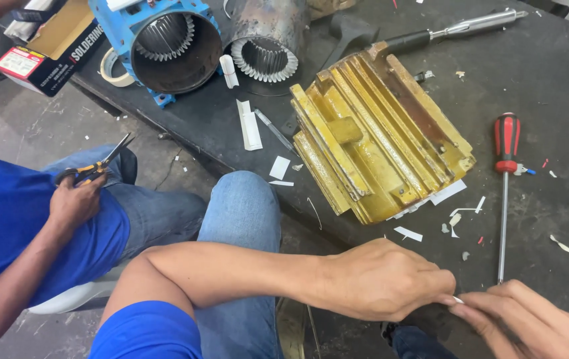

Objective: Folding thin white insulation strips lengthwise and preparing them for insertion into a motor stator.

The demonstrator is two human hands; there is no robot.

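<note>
My left hand (381, 279) reaches across my knee to the front edge of the dark workbench (550, 80), fingers closed. My right hand (530, 326) meets it at the bottom right. Between their fingertips both pinch a small white paper strip (458, 300). Just behind my hands lies a yellow finned motor housing (377, 146), with white paper slips poking out from its lower edge. A long screwdriver with a red and black handle (505, 186) lies right of the housing, its tip close to my right hand.
A co-worker in a blue shirt sits at left, a hand holding scissors (92, 171). At the back stand a blue motor housing (165, 40), a grey stator (264, 40), a cardboard box (52, 40), a tape roll (115, 66) and a black-handled tool (457, 30). Paper scraps litter the bench.
</note>
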